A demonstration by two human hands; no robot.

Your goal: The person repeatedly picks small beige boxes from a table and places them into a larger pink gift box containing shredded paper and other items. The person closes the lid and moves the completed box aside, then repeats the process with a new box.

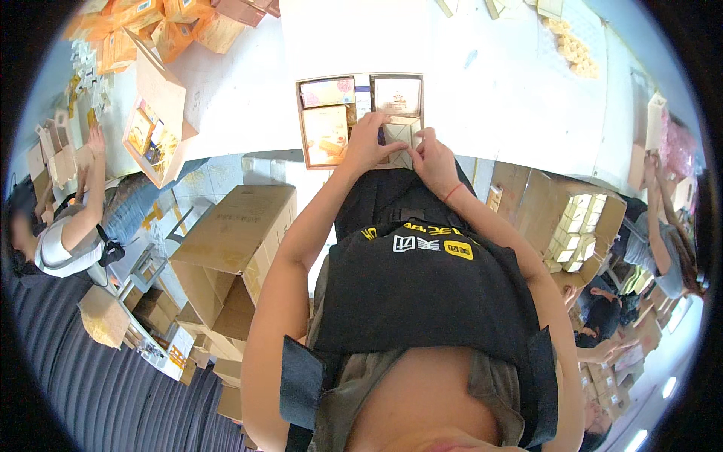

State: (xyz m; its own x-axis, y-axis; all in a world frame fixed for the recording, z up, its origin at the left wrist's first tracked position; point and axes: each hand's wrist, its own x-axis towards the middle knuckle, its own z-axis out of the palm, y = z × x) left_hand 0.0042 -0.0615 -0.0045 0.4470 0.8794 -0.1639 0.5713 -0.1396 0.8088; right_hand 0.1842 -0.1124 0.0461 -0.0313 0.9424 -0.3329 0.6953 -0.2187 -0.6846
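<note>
An open, shallow gift box [299,127] lies at the near edge of the white table, straight before me. Inside it are a pink floral carton [327,92], a larger cream carton [325,135], a white and blue pack [362,97] and a square carton [397,96]. My left hand [371,141] touches a small pale box [402,135] in the near right part, thumb and fingers spread around its left side. On the right side of that pale box rest the bent fingers of my right hand [430,161]; whether they grip it is unclear.
An open-lidded box [152,144] with cartons and shredded filler stands to the left. Orange boxes [169,34] are heaped at the far left. An empty cardboard carton [231,243] and one full of small boxes [576,231] stand below the table. Other people work at both sides.
</note>
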